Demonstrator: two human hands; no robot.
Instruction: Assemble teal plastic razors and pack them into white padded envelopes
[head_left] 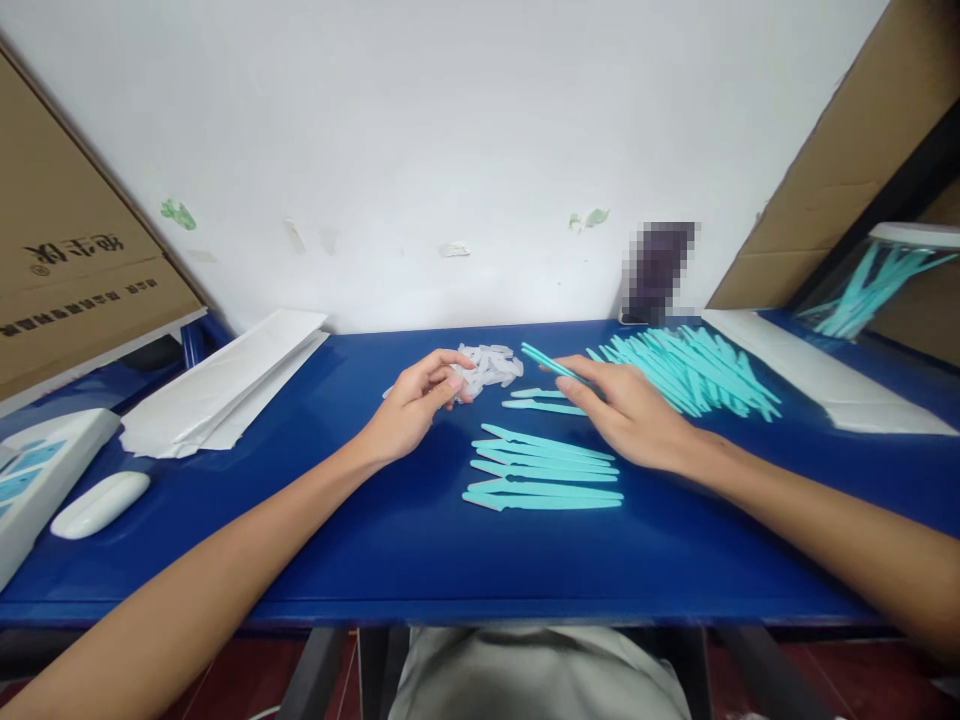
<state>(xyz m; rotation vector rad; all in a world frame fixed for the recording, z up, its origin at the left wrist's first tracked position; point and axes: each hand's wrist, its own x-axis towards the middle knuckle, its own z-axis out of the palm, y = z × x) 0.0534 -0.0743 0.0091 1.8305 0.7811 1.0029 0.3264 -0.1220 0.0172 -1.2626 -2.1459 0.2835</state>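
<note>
My left hand (416,400) rests on the blue table (390,540) with its fingers curled in a pinch at the edge of a small heap of clear plastic caps (491,364). What it pinches is too small to make out. My right hand (626,410) grips one turquoise plastic stick (546,361) that points up and left. Several turquoise sticks (541,470) lie in a neat row between my hands. A big loose pile of the same sticks (694,370) lies just right of my right hand.
Folded white bags (225,385) lie at the left, another white bag (817,375) at the right. A white mouse (99,503) and a white tray (41,470) sit at the near left. Cardboard boxes (67,260) flank both sides. A clear container of sticks (877,280) stands far right.
</note>
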